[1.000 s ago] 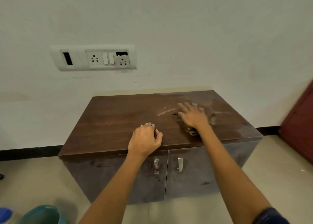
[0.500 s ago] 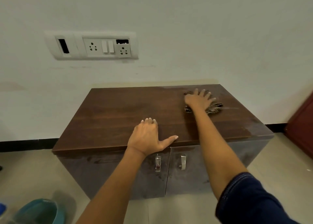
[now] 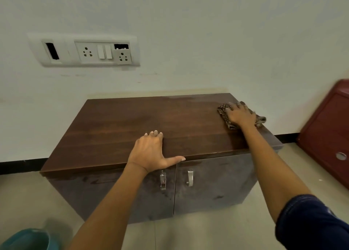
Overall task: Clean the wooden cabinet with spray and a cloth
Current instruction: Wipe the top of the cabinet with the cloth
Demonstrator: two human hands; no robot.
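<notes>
A low wooden cabinet (image 3: 132,121) with a dark brown top and two grey doors stands against the white wall. A brown patterned cloth (image 3: 223,113) lies at the top's right edge, partly hanging over the side. My right hand (image 3: 238,114) presses flat on the cloth with fingers spread. My left hand (image 3: 151,151) rests flat on the front edge of the top near the middle, thumb stretched out along the edge. A damp sheen shows near the top's back right. No spray bottle is in view.
Two metal door handles (image 3: 163,179) sit at the middle of the cabinet front. A teal bucket (image 3: 28,239) stands on the floor at the lower left. A dark red door (image 3: 328,128) is at the right. A socket panel (image 3: 85,50) is on the wall.
My right hand has slid the cloth from the middle of the top toward the back and then to the right edge. My left hand stayed at the front edge and spread its thumb.
</notes>
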